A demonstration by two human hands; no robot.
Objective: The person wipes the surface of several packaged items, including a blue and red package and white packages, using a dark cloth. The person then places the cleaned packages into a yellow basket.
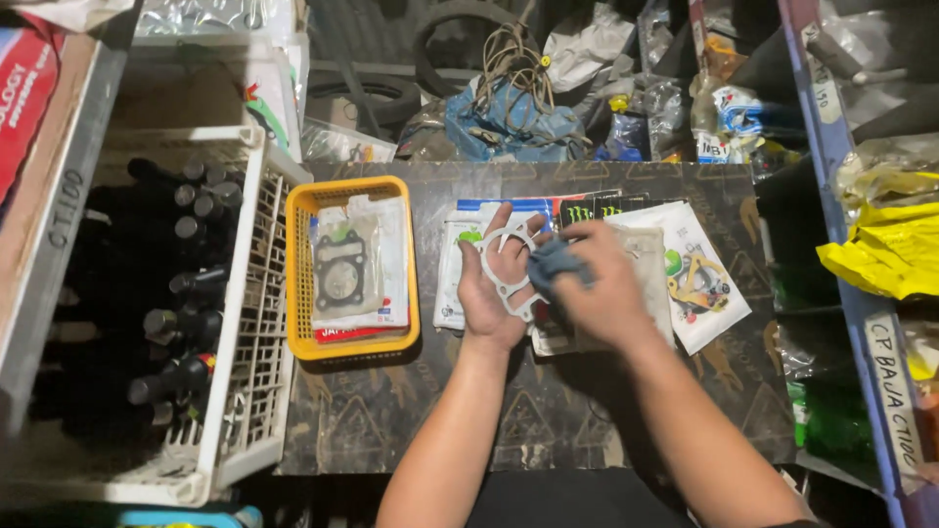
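- Centrally, above the dark patterned bench [548, 411], the left hand [494, 293] lies palm up and half open, cradling a thin pale gasket [509, 266] across its fingers and palm.
- That gasket is a flat ring with a large round opening and small lugs at the corners; it lies flat on the palm, its plane facing the camera, and it has no real long axis.
- Just right of the gasket, the right hand [606, 293] is curled around a small grey-blue cloth [554, 262], which presses against the ring's right edge; both hands touch or nearly touch the gasket, the left carrying it from beneath.
- I cannot be sure whether the cloth overlaps the ring or only meets its rim, since the right hand's fingers hide that spot.
- Left of the gasket stands an orange mesh basket [301, 284] on the bench, holding a bagged dark gasket set [342, 269].
- Behind and below the gasket lie clear and printed packets [455, 274], with another printed sheet [704, 279] to its right.
- Far left of the gasket, a white crate [256, 323] holds dark cylindrical parts [186, 293].
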